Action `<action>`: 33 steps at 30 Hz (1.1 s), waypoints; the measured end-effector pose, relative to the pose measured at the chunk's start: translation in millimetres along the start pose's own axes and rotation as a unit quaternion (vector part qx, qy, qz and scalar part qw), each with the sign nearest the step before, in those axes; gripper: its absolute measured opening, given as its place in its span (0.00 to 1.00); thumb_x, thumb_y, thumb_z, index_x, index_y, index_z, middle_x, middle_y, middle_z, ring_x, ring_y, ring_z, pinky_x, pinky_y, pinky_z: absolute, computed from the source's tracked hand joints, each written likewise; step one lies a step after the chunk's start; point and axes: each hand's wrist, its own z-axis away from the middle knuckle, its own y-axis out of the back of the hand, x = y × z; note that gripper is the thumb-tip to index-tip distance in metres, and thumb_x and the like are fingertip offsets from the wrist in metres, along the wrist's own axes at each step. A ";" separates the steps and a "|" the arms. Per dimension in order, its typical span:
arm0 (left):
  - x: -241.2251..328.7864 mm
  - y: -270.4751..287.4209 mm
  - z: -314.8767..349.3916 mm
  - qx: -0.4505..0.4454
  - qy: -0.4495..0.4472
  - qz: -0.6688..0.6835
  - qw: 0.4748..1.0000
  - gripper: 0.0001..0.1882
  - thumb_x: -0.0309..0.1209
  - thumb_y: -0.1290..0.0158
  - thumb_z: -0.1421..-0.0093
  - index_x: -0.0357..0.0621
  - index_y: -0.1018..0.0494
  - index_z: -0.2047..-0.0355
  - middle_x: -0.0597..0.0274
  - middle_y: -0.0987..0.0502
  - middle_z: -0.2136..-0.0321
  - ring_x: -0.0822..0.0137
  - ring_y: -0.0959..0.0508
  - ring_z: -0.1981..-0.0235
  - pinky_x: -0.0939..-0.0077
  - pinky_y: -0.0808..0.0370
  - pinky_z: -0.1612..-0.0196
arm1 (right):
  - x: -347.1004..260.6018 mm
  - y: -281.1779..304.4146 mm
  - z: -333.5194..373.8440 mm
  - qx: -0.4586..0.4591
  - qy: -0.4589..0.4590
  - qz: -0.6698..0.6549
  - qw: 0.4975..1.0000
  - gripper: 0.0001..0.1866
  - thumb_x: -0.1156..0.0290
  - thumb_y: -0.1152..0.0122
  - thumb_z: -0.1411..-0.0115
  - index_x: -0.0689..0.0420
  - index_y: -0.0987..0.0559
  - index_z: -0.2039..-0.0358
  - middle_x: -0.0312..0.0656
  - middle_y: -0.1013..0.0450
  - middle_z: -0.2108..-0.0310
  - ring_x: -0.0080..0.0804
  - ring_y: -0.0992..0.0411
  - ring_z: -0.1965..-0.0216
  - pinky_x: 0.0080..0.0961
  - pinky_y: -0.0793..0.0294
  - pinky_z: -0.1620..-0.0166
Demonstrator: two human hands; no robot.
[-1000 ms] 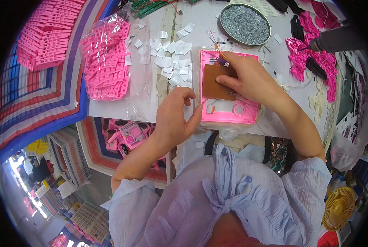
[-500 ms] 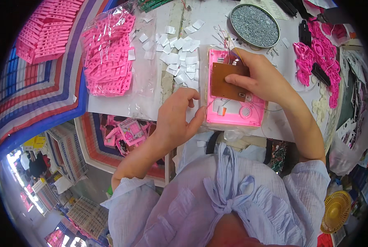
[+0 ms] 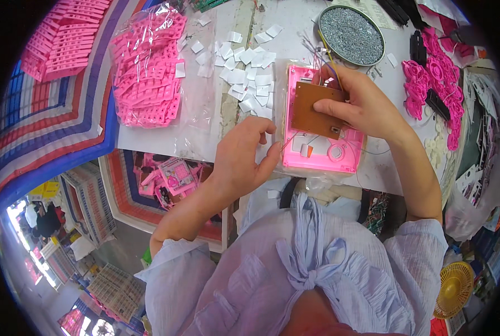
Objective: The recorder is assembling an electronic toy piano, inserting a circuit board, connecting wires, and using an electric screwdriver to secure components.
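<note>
Striped woven sheeting (image 3: 96, 89), far left, bearing stacked pink slotted plastic pieces (image 3: 71, 47). Pink perforated parts (image 3: 149, 78), in clear bag. Below, pink casing (image 3: 176, 176), printed; lettering too small to read. White squares (image 3: 253, 73), flat, scattered. Left hand (image 3: 240, 155): loosely curled, thumb and forefinger parted, beside the case's left edge. Pink case (image 3: 317, 163), rectangular, plastic, lying on the table. Brown circuit board (image 3: 309, 109), tilted over the case; grasped by right hand (image 3: 365, 106), thumb on top. Round tin (image 3: 319, 28), filled with small grey metal pieces.
</note>
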 end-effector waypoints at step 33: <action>28.3 -2.3 -36.4 -0.187 -0.156 -0.271 0.931 0.31 0.42 0.33 0.53 0.43 0.25 0.49 0.60 0.24 0.51 0.62 0.26 0.42 0.65 0.30 0.53 | -6.7 -45.9 57.3 0.044 0.189 0.461 0.866 0.31 0.59 0.38 0.41 0.69 0.26 0.44 0.55 0.33 0.38 0.49 0.40 0.33 0.46 0.38 0.35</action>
